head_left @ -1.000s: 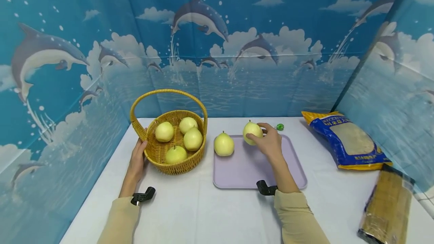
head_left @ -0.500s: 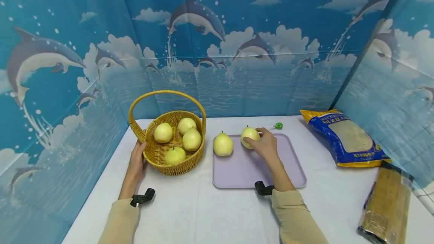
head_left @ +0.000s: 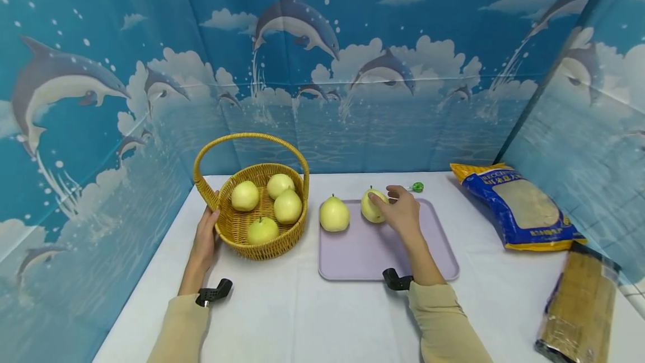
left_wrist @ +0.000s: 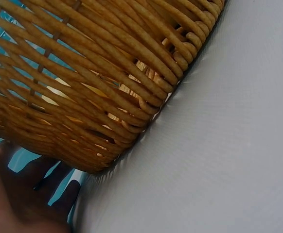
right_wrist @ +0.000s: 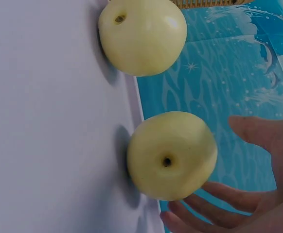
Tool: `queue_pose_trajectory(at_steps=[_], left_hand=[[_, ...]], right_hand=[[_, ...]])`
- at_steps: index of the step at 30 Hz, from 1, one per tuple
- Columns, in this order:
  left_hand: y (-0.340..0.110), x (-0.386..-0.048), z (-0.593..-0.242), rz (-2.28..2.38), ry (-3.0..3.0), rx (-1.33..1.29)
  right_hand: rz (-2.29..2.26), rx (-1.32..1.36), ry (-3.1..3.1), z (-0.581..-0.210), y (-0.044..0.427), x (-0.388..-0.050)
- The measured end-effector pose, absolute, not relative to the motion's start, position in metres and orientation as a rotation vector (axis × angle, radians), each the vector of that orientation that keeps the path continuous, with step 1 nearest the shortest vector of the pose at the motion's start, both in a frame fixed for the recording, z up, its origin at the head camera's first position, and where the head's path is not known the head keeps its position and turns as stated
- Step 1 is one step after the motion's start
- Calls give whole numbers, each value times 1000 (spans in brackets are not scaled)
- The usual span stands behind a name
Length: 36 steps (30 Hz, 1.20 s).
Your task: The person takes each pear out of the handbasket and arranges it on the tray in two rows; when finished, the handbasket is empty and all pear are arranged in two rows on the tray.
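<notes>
A pale yellow-green pear (head_left: 372,206) sits at the back of the lilac tray (head_left: 353,265). My right hand (head_left: 400,210) is just to its right. In the right wrist view the thumb stands apart from this pear (right_wrist: 172,155), while the fingers lie loosely at its side; whether they touch it is hard to tell. A second pear (head_left: 335,215) stands at the tray's left. Several pears (head_left: 245,196) lie in the wicker basket (head_left: 262,251) with its tall handle. My left hand (head_left: 202,237) rests against the basket's left side, its fingers (left_wrist: 63,199) extended along the wicker.
Behind the tray lies a small green-headed item (head_left: 416,187). To the right are a blue-and-yellow bag (head_left: 524,206) and a brown package (head_left: 579,307) in clear wrap. A dolphin-print curtain (head_left: 322,128) borders the white tabletop (head_left: 282,318).
The pear in my right hand has come down onto the tray. My thumb and fingers have loosened from it. My left hand stays at the basket.
</notes>
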<state>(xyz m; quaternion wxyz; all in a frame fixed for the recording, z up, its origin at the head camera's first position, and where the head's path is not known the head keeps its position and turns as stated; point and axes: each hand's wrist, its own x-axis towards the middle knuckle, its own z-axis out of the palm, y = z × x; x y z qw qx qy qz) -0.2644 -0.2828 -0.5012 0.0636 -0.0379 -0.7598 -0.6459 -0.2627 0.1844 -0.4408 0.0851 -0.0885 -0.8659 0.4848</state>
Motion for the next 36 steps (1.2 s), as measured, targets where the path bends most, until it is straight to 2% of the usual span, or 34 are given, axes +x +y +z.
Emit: queue_pose_trajectory(at_steps=[19, 28, 36], left_hand=[[-283, -268, -501, -2014, -2240, -117], [-283, -270, -500, -2022, -2222, -148], [-283, -267, -501, -2026, -2224, -134]], right_hand=[[1492, -73, -2301, -412, 168, -255], [1588, 80, -2351, -403, 137, -244], [1789, 317, -2284, -410, 96, -233]])
